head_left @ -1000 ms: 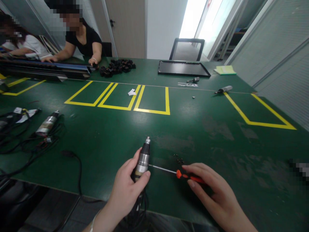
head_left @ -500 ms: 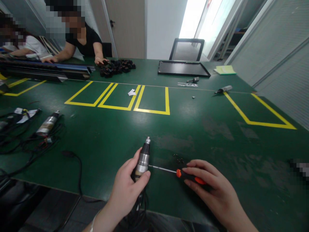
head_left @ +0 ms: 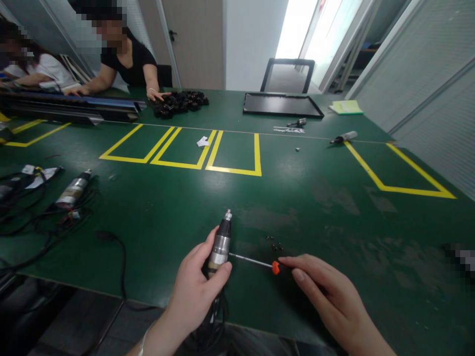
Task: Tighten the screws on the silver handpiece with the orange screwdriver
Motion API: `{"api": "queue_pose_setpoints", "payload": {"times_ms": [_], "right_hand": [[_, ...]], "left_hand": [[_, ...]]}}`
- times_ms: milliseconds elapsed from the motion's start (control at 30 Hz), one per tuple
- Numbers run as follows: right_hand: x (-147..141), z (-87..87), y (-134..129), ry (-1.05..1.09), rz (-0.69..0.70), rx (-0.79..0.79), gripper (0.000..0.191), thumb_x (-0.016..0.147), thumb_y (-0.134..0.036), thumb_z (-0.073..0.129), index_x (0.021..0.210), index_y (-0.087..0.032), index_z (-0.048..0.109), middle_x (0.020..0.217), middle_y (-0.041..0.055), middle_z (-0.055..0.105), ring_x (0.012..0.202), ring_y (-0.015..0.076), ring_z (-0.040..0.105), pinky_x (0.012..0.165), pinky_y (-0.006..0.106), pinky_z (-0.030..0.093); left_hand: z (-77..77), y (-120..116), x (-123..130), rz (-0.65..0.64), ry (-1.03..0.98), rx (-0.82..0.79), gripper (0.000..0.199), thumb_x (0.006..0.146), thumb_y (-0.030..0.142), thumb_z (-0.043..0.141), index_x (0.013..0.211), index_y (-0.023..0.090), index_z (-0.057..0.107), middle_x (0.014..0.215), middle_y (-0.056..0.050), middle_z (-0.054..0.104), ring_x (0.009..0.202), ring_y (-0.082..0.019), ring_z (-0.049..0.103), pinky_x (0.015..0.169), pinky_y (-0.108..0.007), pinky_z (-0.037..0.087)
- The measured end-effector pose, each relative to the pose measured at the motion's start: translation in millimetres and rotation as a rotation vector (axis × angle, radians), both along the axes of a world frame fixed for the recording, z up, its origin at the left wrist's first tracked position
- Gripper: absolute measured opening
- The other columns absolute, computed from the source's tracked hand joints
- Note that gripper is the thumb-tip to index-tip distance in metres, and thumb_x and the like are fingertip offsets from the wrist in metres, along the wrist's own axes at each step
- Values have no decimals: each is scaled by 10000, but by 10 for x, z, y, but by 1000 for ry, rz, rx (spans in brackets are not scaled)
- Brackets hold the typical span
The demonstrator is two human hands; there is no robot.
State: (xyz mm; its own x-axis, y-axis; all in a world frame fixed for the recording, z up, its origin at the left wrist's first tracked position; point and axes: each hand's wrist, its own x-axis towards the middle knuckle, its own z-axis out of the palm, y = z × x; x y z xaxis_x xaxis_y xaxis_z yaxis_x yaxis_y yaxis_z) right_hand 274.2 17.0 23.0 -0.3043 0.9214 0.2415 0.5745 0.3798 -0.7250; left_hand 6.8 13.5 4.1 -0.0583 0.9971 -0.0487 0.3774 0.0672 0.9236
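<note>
Right now, your left hand (head_left: pixel 202 284) has its fingers wrapped around the driver (head_left: pixel 221 244), thumb lying along the near side of the barrel. You hold it over the near part of the counter (head_left: pixel 166 207), tilted, with its metal nose pointing up and away from you; its black cord (head_left: pixel 218 309) hangs down below your grip. In your right hand (head_left: pixel 326 289), your fingers grasp the screwdriver (head_left: pixel 254 260) by its handle, which they mostly hide, leaving the orange collar in plain sight. Its thin shaft runs leftward from your fingers to the driver, and the tip appears to touch the side of the barrel, around the lower end of the silver section. Just beyond your right hand, a few small screws (head_left: pixel 274 244) lie loose on the counter. Over to your left, a second driver (head_left: pixel 74 189) rests among tangled cables (head_left: pixel 44 237), and nearer you a black plug (head_left: pixel 104 236) lies with its lead running off the edge. Farther out, yellow tape (head_left: pixel 233 171) marks out boxes, with a white scrap (head_left: pixel 202 142) by one of the strips. Across from you, a co-worker (head_left: pixel 131 66) has one hand at a pile of black parts (head_left: pixel 181 104).
</note>
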Motion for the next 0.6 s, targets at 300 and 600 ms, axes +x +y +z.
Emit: {"api": "queue_pose_setpoints", "payload": {"times_ms": [300,600], "right_hand": [[21,-65,2,-4,-12,107,253,881,-224,728,1117,-312,745,1003,24,771,869,174,764,737,223,622],[9,-30,7,-33,-39,104,194,882,-313,729,1072,-302,767,996,39,768,859,187,767,738,240,629]], "left_hand": [[-21,-4,-2,12,-8,6,618,852,353,664,1442,188,585,1070,-74,727,980,-268,650,854,-360,474],[-33,5,7,8,-16,-9,624,858,359,669,1455,207,571,1112,-67,721,980,-257,651,866,-349,472]]}}
